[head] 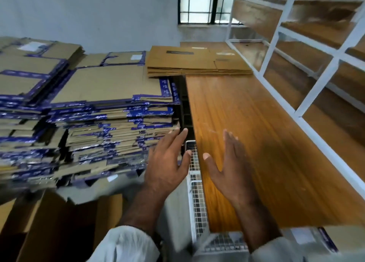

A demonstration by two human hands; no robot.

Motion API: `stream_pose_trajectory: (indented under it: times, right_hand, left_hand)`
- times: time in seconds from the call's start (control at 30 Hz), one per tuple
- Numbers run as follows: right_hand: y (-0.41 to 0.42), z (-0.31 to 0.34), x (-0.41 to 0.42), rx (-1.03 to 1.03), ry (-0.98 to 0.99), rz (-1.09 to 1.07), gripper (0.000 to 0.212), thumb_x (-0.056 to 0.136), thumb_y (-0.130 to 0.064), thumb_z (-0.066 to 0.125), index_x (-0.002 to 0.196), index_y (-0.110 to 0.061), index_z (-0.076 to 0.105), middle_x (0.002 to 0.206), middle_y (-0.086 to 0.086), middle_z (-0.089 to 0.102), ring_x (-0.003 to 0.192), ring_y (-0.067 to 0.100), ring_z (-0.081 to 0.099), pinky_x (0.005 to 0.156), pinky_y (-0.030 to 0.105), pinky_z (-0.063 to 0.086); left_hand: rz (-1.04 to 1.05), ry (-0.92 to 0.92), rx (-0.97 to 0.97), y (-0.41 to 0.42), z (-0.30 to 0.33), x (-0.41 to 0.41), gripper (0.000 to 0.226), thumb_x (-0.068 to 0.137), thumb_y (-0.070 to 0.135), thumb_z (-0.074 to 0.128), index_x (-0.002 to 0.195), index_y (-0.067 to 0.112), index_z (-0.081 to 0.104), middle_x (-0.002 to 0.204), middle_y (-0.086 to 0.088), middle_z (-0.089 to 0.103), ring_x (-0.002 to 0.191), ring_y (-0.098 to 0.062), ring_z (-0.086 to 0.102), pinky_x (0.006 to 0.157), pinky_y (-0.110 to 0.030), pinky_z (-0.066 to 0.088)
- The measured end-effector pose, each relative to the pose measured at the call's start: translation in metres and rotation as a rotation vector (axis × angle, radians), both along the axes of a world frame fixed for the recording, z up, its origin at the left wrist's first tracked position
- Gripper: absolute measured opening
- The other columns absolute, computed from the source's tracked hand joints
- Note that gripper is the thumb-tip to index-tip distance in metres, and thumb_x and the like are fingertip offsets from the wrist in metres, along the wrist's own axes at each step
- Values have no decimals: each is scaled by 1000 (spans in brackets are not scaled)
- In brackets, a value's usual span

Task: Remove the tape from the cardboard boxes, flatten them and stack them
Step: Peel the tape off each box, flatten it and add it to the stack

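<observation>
A tall pile of flattened cardboard boxes with blue tape (110,95) fills the left half of the view. A low stack of plain brown flattened boxes (189,62) lies at the far end of the wooden table (256,133). My left hand (167,163) is raised with straight, spread fingers beside the right edge of the taped pile and holds nothing. My right hand (229,166) hovers open over the table's near left part, fingers straight, also with nothing in it.
A white wire-mesh rack (195,182) stands in the gap between pile and table. White-framed wooden shelves (308,68) line the right side. Brown cardboard (53,222) sits low at the front left. A barred window (203,2) is in the back wall.
</observation>
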State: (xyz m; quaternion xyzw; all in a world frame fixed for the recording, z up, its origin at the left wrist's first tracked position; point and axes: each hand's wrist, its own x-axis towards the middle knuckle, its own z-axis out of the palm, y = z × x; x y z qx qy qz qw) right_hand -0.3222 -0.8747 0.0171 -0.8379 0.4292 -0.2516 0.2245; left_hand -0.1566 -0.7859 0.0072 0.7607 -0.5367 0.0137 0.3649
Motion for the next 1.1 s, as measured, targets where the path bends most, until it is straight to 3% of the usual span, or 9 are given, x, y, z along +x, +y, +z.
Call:
stream_pose_trajectory:
  times: [0.33,0.43,0.57,0.7,0.83,0.97,1.1]
  right_hand:
    - [110,-20,5,86,45,223,84,97,-56,54,164,-19,18,169,4,23,156,23,19,125,45,25]
    - [145,-26,29,110,22,296,82,97,-54,58,162,-17,25,167,6,29,154,25,27,120,52,32]
    - [210,-40,71,88,72,420,83,94,-61,49,159,-13,31,161,11,38,148,31,36,110,54,39]
    - [295,-54,120,116,133,584,80,97,-51,59,161,-14,27,164,10,34,151,29,31,113,50,36]
    - [393,-88,175,157,162,686,81,95,-59,50,160,-17,26,162,10,36,148,30,37,114,51,42]
    - [482,-144,219,346,263,710,69,103,-39,55,162,-20,23,164,4,33,149,26,34,116,44,39]
    - [547,-190,242,525,427,622,57,105,-23,51,159,-18,33,157,10,45,140,28,48,107,38,43]
  left_hand:
    - [221,17,175,151,-11,-16,63,95,52,47,152,25,46,153,-2,49,140,-25,46,107,-56,44]
    - [279,30,207,194,-14,1,63,92,52,46,150,27,47,150,0,52,137,-23,49,104,-54,47]
    - [392,74,204,270,-24,24,62,92,51,46,147,25,50,148,0,54,132,-24,55,100,-51,51]
    - [539,112,250,360,-43,57,63,91,53,45,148,27,47,150,1,51,133,-24,52,101,-53,50]
    - [615,166,272,458,-75,103,61,92,51,48,147,24,50,148,0,53,133,-25,52,102,-53,49]
    - [681,270,340,554,-117,148,66,87,55,41,144,24,54,143,-1,58,129,-26,55,100,-52,49]
    - [725,388,554,636,-163,175,66,87,55,42,145,24,51,146,-3,55,130,-31,53,100,-53,49]
